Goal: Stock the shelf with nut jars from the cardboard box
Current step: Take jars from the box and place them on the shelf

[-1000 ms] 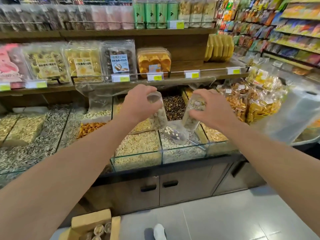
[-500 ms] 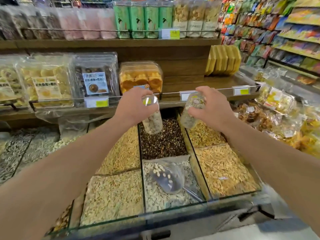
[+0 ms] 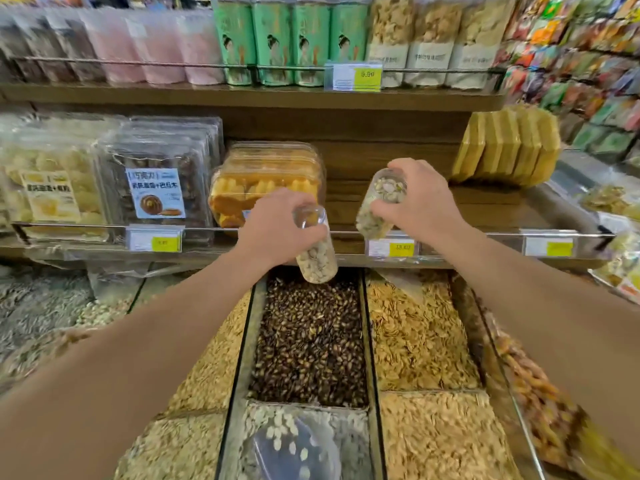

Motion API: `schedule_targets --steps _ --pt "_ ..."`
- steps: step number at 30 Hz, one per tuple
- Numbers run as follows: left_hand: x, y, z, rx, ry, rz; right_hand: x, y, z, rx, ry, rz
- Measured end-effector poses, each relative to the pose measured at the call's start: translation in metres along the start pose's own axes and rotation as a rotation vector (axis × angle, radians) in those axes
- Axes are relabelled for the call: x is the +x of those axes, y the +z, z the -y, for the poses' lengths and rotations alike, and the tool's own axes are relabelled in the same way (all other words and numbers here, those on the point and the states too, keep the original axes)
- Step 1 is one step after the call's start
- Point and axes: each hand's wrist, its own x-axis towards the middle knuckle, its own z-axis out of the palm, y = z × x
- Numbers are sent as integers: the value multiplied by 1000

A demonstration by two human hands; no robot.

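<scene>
My left hand grips a clear nut jar by its top; the jar hangs tilted just in front of the shelf rail, over the dark seed bin. My right hand holds a second clear nut jar, tilted and raised above the rail at the wooden middle shelf. A bare stretch of that shelf lies behind both jars, between the orange pastry box and the yellow packs. The cardboard box is out of view.
A clear box of orange pastries stands left of the jars, yellow packs to the right. A metal rail with price tags fronts the shelf. Glass bulk bins of seeds lie below, a scoop in the nearest one.
I have stepped closer and both hands have carried their jars forward and up toward the middle shelf. The right jar is now above the rail; the floor box has dropped out of view.
</scene>
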Motion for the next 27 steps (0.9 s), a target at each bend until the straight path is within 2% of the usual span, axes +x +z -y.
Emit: schedule_targets --steps 5,15,21,27 --pt "26 15 3 -2 -66 25 69 29 -22 24 -26 57" --pt "67 25 23 31 -20 10 167 106 -38 12 -41 168" --pt "73 24 32 17 26 -13 198 138 -46 -30 19 193" --pt "74 22 30 16 2 -33 199 137 -47 -82 -44 240"
